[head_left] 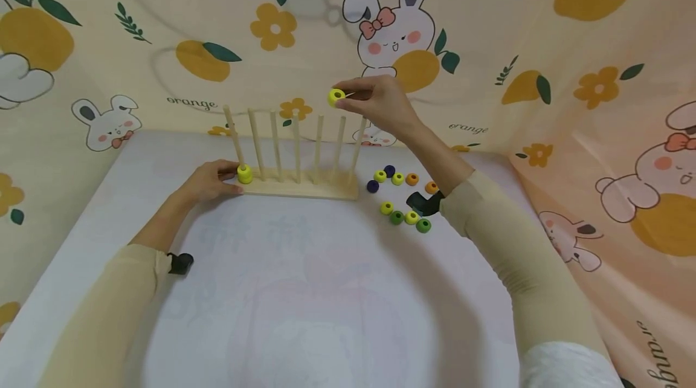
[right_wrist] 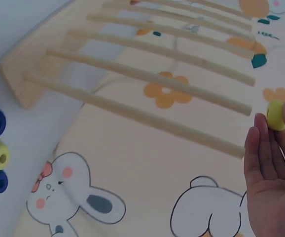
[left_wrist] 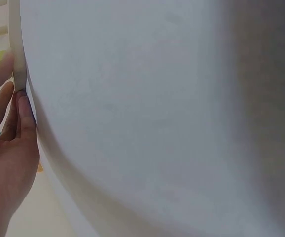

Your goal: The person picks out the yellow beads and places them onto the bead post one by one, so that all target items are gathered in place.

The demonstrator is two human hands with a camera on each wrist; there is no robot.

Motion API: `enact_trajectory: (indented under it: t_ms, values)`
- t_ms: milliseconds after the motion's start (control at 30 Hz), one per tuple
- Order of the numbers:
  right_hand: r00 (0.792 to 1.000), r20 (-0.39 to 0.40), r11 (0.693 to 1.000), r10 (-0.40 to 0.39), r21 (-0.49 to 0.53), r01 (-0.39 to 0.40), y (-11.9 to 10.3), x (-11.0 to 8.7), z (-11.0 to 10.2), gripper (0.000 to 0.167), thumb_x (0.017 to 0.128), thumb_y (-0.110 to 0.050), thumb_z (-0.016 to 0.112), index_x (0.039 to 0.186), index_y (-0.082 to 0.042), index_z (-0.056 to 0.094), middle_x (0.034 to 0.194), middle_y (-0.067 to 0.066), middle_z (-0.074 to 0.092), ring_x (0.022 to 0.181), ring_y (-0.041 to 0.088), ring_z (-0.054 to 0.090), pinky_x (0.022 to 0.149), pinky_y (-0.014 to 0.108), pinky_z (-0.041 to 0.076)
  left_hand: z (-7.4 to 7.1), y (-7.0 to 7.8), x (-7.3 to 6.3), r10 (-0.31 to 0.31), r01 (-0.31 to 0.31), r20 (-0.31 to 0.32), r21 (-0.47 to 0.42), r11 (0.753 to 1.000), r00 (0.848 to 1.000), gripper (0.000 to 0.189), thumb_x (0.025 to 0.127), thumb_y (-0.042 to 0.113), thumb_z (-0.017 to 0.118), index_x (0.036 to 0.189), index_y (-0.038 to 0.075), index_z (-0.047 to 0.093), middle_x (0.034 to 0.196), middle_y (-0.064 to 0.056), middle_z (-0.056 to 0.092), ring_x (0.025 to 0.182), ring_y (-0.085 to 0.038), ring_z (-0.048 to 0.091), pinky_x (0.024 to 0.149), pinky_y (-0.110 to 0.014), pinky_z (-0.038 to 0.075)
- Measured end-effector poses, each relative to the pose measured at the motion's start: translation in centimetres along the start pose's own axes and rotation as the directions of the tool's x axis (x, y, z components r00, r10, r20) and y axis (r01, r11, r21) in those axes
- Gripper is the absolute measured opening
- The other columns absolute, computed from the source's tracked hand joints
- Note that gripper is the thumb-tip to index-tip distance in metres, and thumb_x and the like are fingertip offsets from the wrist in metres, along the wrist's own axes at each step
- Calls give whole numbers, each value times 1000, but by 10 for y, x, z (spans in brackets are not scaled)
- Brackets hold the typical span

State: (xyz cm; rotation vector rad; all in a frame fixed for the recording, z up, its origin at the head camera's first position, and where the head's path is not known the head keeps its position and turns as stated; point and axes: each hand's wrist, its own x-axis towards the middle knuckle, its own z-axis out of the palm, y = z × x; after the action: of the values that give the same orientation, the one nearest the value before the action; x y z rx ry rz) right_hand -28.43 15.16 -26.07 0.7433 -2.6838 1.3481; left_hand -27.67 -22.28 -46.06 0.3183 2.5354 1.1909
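A wooden peg stand (head_left: 299, 190) with several upright pegs stands at the back of the white table. My left hand (head_left: 209, 181) holds the left end of its base, thumb at the front edge; the left wrist view shows that hand (left_wrist: 9, 168) at the board's end. Yellow beads (head_left: 244, 177) are stacked at the bottom of the leftmost peg. High above the base, my right hand (head_left: 383, 104) pinches another yellow bead (head_left: 333, 101) between thumb and fingertips. In the right wrist view this bead (right_wrist: 275, 116) is just beyond the tips of the nearest pegs.
Right of the stand lie loose beads: dark blue (head_left: 372, 187), yellow (head_left: 386, 208), green (head_left: 423, 226) and orange (head_left: 411, 179). Some are close to the right wrist's black camera (head_left: 424, 203). A printed cloth (head_left: 228, 1) hangs behind the table.
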Motion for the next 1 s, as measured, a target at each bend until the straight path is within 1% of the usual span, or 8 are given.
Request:
enact_trajectory:
  t_ms: [200,233,400,600,733,833,1000]
  values:
    - [999,19,998,-36,50,35,-8,11,13,32,89,-23,76,117,-9,74,114,2,72,95,11,71,87,24,57,-1,0,-2,-13,13,-6,-3,1000,1000,74,86,8,78,145,-12,38,147,-31,41,136,-43,42,115,-49,35]
    - [999,21,997,-32,66,30,-8,13,15,31,89,-23,76,117,-10,74,113,2,72,94,12,71,87,25,57,-1,0,-2,-15,15,-6,-2,1000,1000,74,86,8,78,145,-12,38,148,-31,41,136,-43,42,115,-49,35]
    - [999,27,991,-42,126,38,-11,19,26,29,89,-19,76,116,-9,74,112,4,73,93,14,70,84,26,58,-1,2,-1,-19,19,-3,10,1000,1000,73,87,7,77,145,-10,38,148,-30,41,137,-42,41,115,-50,34]
    - [996,27,982,-80,172,74,-14,26,39,29,88,-15,77,115,-6,74,109,7,73,92,15,70,84,26,58,-1,0,-1,-15,15,-5,18,1000,1000,74,86,10,78,145,-11,39,148,-30,41,136,-43,42,115,-50,34]
    - [994,19,980,-104,172,100,-18,32,48,29,87,-17,78,113,-6,74,107,4,74,92,13,71,84,26,58,-2,-1,-3,-20,20,-3,25,999,1000,74,86,10,79,145,-11,38,147,-30,42,136,-43,42,115,-50,34]
    - [993,26,984,-116,139,112,-23,35,52,28,88,-20,78,112,-8,75,104,2,74,91,11,70,83,25,58,-2,0,-4,-17,17,5,15,1000,1000,74,86,9,78,145,-11,38,147,-30,42,136,-43,42,115,-50,34]
    - [997,55,994,-57,99,52,-37,43,56,30,87,-24,78,115,-12,75,106,-3,74,92,9,69,84,22,57,-1,3,-5,-18,18,6,24,1000,1000,76,86,12,78,146,-10,37,148,-30,41,136,-42,41,116,-51,33]
